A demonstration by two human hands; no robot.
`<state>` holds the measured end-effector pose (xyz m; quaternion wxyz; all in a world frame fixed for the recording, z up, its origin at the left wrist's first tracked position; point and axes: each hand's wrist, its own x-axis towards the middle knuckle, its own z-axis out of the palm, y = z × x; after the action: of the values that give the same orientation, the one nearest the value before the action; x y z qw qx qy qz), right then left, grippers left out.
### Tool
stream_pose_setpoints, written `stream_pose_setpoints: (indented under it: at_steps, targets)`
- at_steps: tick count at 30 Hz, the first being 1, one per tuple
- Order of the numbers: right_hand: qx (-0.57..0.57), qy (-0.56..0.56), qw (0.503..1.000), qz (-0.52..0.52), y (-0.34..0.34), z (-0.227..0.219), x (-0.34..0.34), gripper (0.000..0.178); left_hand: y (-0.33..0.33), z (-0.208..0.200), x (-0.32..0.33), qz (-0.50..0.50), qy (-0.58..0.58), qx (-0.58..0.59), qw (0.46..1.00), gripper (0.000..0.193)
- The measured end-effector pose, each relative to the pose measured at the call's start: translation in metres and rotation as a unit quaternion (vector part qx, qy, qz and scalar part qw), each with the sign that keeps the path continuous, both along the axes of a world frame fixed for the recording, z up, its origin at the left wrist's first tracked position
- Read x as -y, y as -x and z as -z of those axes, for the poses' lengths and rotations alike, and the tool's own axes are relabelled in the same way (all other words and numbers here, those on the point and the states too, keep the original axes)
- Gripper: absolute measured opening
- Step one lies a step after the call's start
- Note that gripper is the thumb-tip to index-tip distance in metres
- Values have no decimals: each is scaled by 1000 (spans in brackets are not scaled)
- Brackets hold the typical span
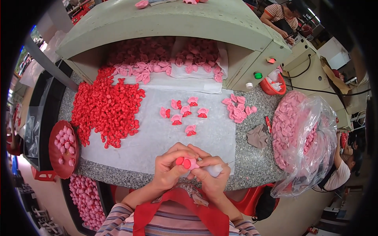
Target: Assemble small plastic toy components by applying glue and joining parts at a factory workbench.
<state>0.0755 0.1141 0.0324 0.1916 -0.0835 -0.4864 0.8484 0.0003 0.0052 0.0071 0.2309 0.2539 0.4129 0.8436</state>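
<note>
My left hand (169, 165) is closed around a small pink plastic figure part (193, 163) with two red oval pieces, held just past the table's near edge. My right hand (215, 179) meets it from the other side, its fingers curled around a small whitish squeeze bottle (214, 169). The bottle's tip is hidden by the fingers. Beyond my hands, several pink parts with red pieces attached (190, 130) lie spread on a white sheet (157, 137). To their left is a large heap of loose red pieces (110, 106).
A grey-green machine (165, 25) arches over more pink parts (145, 69). Loose pink parts (238, 110), a grey cloth (258, 136) and a plastic bag of pink parts (289, 129) sit right. A red dish of pink balls (59, 165) stands left. A person (275, 17) works far right.
</note>
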Motion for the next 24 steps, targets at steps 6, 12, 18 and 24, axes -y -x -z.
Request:
stream_pose_setpoints:
  at_steps: [6, 12, 18, 24]
  targets:
    - [245, -432, 822, 277, -20, 45, -104, 26, 2, 1, -2, 19, -17, 67, 997, 30]
    - [428, -463, 721, 287, -40, 83, -162, 24, -6, 5, -12, 42, -2, 81, 996, 32]
    - [43, -386, 921, 22, 4, -13, -40, 24, -4, 34, 3, 70, -18, 120, 990, 22]
    - [4, -510, 858, 59, 8, -10, -26, 22, -6, 1, -3, 53, -24, 257, 965, 22]
